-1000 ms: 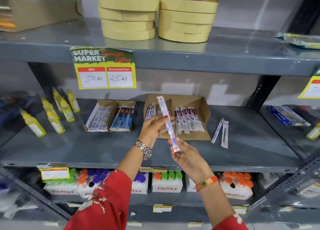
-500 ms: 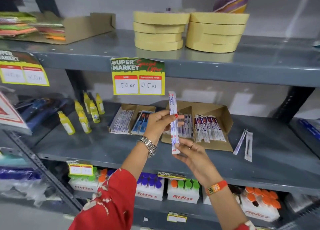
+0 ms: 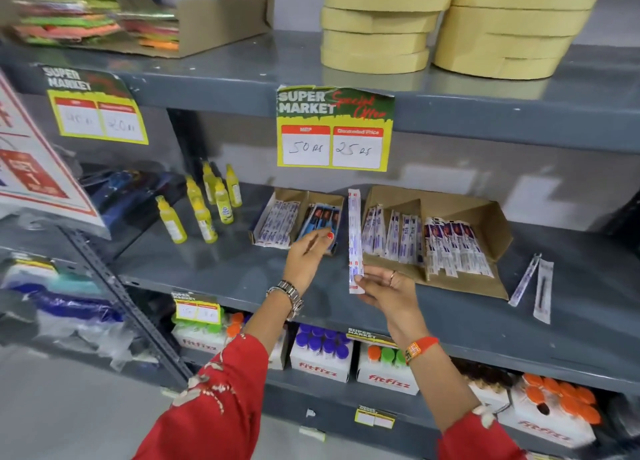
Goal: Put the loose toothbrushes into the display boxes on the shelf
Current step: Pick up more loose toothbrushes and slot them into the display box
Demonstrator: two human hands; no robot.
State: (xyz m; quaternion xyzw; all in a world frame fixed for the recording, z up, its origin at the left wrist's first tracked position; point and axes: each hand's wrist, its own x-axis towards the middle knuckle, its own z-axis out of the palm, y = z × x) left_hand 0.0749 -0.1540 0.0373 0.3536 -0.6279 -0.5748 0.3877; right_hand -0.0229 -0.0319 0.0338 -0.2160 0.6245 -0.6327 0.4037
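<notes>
My right hand (image 3: 386, 288) pinches the lower end of a wrapped white toothbrush (image 3: 354, 238), held upright in front of the middle shelf. My left hand (image 3: 306, 253) has its fingers apart and holds nothing; it hovers at the front of the small cardboard display box (image 3: 277, 200) that holds packed toothbrushes. A larger cardboard display box (image 3: 485, 217) with dividers and several packed toothbrushes lies to the right of the held brush. Two loose wrapped toothbrushes (image 3: 535, 286) lie on the shelf to the right of that box.
Yellow bottles (image 3: 204, 210) stand on the middle shelf (image 3: 225, 269) at the left. A price tag (image 3: 334, 128) hangs from the upper shelf edge, with tan round stacks (image 3: 377, 30) above. White Fitfizz boxes (image 3: 320, 359) fill the lower shelf. A slanted metal brace (image 3: 117, 297) crosses the left.
My left hand has let go of the toothbrush and moved left toward the small box. My right hand alone holds the brush. The camera has moved closer and turned left.
</notes>
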